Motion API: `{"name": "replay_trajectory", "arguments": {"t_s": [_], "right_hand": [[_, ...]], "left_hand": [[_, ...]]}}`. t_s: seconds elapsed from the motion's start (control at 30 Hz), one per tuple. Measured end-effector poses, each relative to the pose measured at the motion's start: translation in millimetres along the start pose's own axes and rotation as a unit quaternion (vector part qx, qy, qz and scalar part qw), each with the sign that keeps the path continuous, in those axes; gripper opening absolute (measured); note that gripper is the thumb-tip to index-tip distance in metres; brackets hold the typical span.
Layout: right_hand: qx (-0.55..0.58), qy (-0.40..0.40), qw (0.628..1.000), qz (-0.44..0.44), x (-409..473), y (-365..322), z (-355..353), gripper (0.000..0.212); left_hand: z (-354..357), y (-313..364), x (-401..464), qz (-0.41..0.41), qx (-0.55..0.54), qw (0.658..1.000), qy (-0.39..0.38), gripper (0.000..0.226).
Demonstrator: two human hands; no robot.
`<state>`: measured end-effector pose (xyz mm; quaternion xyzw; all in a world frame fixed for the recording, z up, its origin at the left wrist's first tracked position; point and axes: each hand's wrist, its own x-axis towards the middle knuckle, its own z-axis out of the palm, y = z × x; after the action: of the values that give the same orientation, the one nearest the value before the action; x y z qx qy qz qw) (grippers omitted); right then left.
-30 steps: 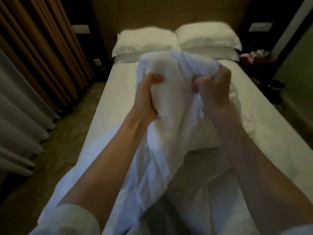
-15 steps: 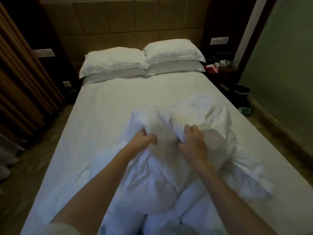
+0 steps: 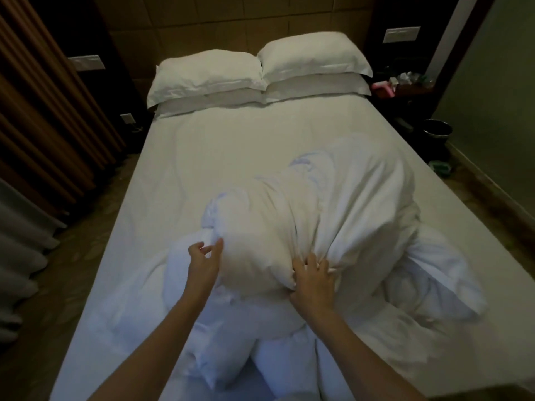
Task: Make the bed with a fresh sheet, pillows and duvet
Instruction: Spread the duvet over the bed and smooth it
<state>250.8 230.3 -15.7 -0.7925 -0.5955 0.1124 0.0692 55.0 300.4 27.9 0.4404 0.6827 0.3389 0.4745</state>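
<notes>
Nearest, at the foot edge of the bed (image 3: 162,180): left hand (image 3: 202,263) with fingers spread and loosely bent, holding nothing, just beside the left flank of the bunched duvet (image 3: 304,227); whether the fingertips touch the cloth, not clear. Right hand (image 3: 314,280) with fingers curled into a pinched fold at the near face of the mound.

Duvet heaped over the foot half of the bed, nearer the right edge, lying on the fitted sheet (image 3: 220,146). Long axis of the mound roughly diagonal, from the near left toward the far right; bulging end aimed at the right edge rather than the head. True corners and edges hidden inside the folds.

Risks, as judged: one-handed pull likely to drag the heap further askew or off the right edge; a grab at a mid-fold instead of a corner likely to twist the filling inside the cover; a hard tug likely to ruck the smooth sheet beneath.

Farthest, along the head edge: pillows (image 3: 260,70) stacked in two pairs, well apart from the duvet.
</notes>
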Motion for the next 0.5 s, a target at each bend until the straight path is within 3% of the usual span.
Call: {"name": "replay_trajectory", "arguments": {"t_s": [0.1,0.17,0.3,0.37,0.5], "right_hand": [[-0.007,0.006,1.000,0.016,-12.8,-1.1,-4.6,0.067],[-0.013,0.020,1.000,0.015,-21.2,6.1,-10.2,0.053],[0.026,0.038,0.999,0.004,-37.0,31.5,-18.7,0.022],[0.027,0.039,0.999,0.011,-48.9,38.5,-13.3,0.024],[0.012,0.037,0.998,0.051,-73.8,25.6,-3.7,0.020]], "left_hand": [[18.2,14.1,-5.0,-0.020,0.078,0.996,-0.043,0.088],[22.0,8.3,-11.7,0.012,0.136,0.988,-0.070,0.092],[24.3,-15.2,-41.3,0.050,0.128,0.985,-0.106,0.066],[21.9,-31.7,-57.5,0.038,0.123,0.982,-0.135,0.051],[2.7,-67.7,-70.2,0.031,0.152,0.972,-0.179,0.054]]}}
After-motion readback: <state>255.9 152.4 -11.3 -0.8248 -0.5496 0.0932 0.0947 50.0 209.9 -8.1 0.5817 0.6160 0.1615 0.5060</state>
